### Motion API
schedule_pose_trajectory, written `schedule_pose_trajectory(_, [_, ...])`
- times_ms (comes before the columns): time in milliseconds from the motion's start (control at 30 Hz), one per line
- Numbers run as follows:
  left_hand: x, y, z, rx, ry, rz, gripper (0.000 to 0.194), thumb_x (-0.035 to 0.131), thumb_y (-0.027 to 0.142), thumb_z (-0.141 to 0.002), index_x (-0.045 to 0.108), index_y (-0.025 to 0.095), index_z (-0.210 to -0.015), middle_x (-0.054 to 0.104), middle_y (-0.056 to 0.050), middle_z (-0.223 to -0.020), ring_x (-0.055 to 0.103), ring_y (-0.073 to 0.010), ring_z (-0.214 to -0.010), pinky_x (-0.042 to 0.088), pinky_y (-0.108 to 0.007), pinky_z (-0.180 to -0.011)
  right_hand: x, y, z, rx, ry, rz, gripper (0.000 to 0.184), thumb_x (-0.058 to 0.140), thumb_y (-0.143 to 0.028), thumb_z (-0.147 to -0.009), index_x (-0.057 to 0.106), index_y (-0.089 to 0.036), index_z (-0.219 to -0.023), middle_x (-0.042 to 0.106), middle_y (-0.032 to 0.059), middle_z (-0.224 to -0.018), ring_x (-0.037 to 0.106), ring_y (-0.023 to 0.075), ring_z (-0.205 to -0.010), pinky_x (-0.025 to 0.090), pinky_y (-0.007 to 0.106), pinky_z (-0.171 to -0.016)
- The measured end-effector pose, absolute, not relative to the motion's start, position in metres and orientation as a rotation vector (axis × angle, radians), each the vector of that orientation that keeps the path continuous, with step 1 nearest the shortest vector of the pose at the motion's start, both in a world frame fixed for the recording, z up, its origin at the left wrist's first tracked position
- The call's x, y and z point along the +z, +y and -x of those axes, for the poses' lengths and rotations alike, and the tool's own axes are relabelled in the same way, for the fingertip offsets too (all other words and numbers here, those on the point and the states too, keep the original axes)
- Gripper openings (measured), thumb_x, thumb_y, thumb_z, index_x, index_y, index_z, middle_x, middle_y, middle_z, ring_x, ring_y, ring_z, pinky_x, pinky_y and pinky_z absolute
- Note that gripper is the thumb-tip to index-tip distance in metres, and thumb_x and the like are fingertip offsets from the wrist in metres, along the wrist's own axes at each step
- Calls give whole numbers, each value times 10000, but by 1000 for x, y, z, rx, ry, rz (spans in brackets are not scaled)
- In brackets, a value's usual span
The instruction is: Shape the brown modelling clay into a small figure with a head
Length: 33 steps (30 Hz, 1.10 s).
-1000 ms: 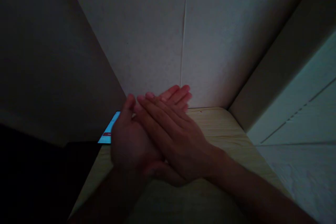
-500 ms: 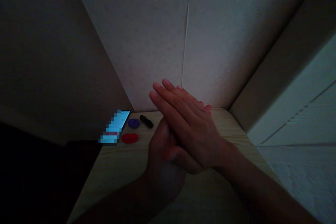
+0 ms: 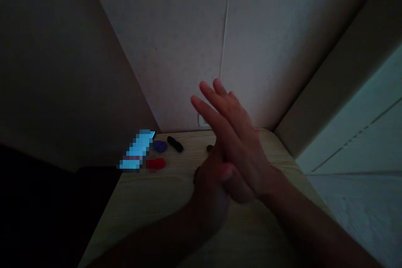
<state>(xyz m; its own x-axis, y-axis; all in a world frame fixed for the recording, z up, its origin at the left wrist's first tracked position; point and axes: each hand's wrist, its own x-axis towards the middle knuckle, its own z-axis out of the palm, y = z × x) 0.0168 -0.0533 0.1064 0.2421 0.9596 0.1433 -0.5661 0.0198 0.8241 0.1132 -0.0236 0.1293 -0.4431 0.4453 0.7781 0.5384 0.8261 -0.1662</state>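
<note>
My right hand (image 3: 240,142) lies across my left hand (image 3: 210,199), palm towards palm, above the wooden tabletop (image 3: 141,217). The right fingers are stretched out, a little apart, and point up and to the left. Most of the left hand's fingers are hidden behind the right; a reddish fingertip shows past its far edge, so they seem extended. Whether anything lies between the palms is hidden. Partly covered by the hands are a small dark lump (image 3: 210,148) and a dark edge of something (image 3: 196,175).
On the table's left side are a lit phone (image 3: 136,150), a purple lump (image 3: 160,146), a red oblong piece (image 3: 156,163) and a black elongated piece (image 3: 175,144). A wall (image 3: 176,63) with a white socket or switch plate (image 3: 202,121) rises behind. A pale panel (image 3: 354,134) stands right.
Both hands have shifted right while staying pressed together, and the right fingers now point more upward. The coloured pieces and dark lumps that the hands covered have come into view.
</note>
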Motion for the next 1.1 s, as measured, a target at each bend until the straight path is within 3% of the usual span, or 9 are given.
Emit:
schedule_pose_trajectory(167, [122,-39,-16,1177,328,-791,348,541,378,-1015,734,204,-1246,687,-64,-1432,434,-300,-1532,381,-467,-1265,116,20,-138,-195,-1987,936,650,163,-615,-1087,404,-277,-1586,388,104,-1684,214,361,-1626,148,638,-1302])
schedule_pose_trajectory(300, [113,-29,-4,1148,435,-1008,339,622,259,-981,723,207,-1300,703,-78,-1418,523,-301,-1468,414,-465,-1239,113,26,-142,-130,-1851,1017,564,257,-508,-1109,490,-196,-1518,453,181,-1622,360,356,-1558,287,607,-1260])
schedule_pose_trajectory(400, [109,-27,-1,1187,548,-1208,366,642,288,-995,697,213,-1349,696,-89,-1432,578,-299,-1419,435,-451,-1223,116,24,-142,-51,-1718,966,474,341,-451,-1109,579,-177,-1415,558,194,-1517,491,326,-1455,369,577,-1222])
schedule_pose_trajectory(500, [113,-25,0,1267,616,-1244,401,687,268,-973,650,192,-1365,754,-108,-1330,676,-279,-1301,503,-447,-1158,119,24,-143,141,-1542,891,386,423,-438,-1093,651,-214,-1310,657,147,-1398,606,296,-1320,470,534,-1140])
schedule_pose_trajectory(633, [120,-15,6,1374,669,-1190,287,803,227,-884,670,193,-1136,823,-84,-1136,766,-247,-1125,576,-421,-1055,126,24,-152,601,-1390,704,226,575,-338,-1020,747,-267,-1148,758,57,-1190,723,238,-1077,586,426,-947])
schedule_pose_trajectory(767, [119,-2,15,1353,606,-1183,236,821,359,-877,730,172,-988,836,-77,-955,801,-239,-947,633,-399,-920,136,19,-159,872,-1547,581,230,704,-173,-923,812,-276,-1099,784,18,-1025,736,180,-931,604,326,-835])
schedule_pose_trajectory(867, [119,5,21,1329,527,-1200,271,763,431,-924,779,163,-963,828,-83,-933,788,-210,-871,636,-349,-839,140,15,-159,888,-1672,512,279,772,-170,-898,817,-292,-1145,761,32,-1084,726,174,-951,614,300,-786])
schedule_pose_trajectory(1100, [123,4,26,1311,592,-1268,278,743,427,-934,817,162,-975,796,-69,-892,691,-162,-756,582,-307,-756,137,16,-156,652,-1788,554,228,818,-220,-896,836,-319,-1100,776,46,-1074,738,206,-986,630,375,-855])
